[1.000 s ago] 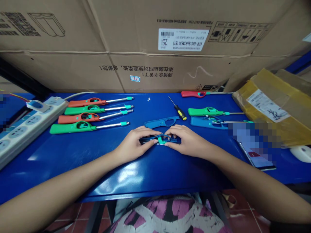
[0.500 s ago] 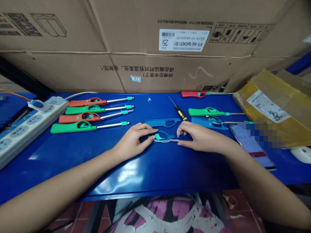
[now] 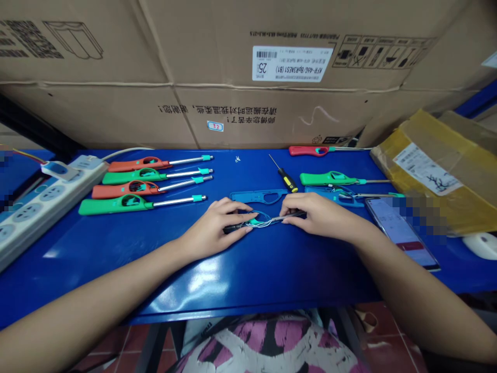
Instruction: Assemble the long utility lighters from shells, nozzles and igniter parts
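Observation:
My left hand (image 3: 207,228) is closed around the handle end of an opened blue gas lighter (image 3: 264,215), with a black part showing between thumb and fingers. White wires (image 3: 265,224) and a turquoise trigger lie exposed in its middle. At the lighter's other end, my right hand (image 3: 324,213) pinches a thin dark rod or tube (image 3: 277,219); the fingers partly hide it. Just behind both hands lies a loose blue shell half (image 3: 248,197). Beyond that rests a black and yellow screwdriver (image 3: 288,180).
On the left lie several orange and green lighters (image 3: 116,205) beside a white power strip (image 3: 50,194). To the right are a red lighter (image 3: 306,151), a green lighter (image 3: 324,179), another opened blue lighter (image 3: 355,202), a phone (image 3: 407,238) and a taped parcel (image 3: 462,207). Cardboard (image 3: 128,114) stands behind.
My right fingers have closed in on the rod and moved slightly left. The black part now shows in my left hand, and the lighter's wires look shifted.

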Available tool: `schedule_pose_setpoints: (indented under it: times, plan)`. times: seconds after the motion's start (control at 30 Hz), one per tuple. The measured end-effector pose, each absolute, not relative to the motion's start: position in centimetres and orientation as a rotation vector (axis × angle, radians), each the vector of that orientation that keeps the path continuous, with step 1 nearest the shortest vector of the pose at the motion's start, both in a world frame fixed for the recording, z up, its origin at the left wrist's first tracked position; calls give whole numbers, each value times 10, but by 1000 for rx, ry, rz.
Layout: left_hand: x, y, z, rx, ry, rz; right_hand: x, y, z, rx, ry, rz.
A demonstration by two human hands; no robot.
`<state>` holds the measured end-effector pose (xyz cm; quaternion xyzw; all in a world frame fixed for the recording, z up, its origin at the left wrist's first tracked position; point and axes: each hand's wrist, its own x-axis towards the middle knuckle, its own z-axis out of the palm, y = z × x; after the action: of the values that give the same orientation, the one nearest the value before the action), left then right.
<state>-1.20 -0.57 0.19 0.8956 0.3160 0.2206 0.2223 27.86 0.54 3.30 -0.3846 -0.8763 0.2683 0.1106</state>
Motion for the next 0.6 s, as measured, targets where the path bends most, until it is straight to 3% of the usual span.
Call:
schedule_pose_setpoints:
  times: [0.6]
  plan:
    - [-12,-5,1,2486,854,598,278,4,37,-1074,-2587,845]
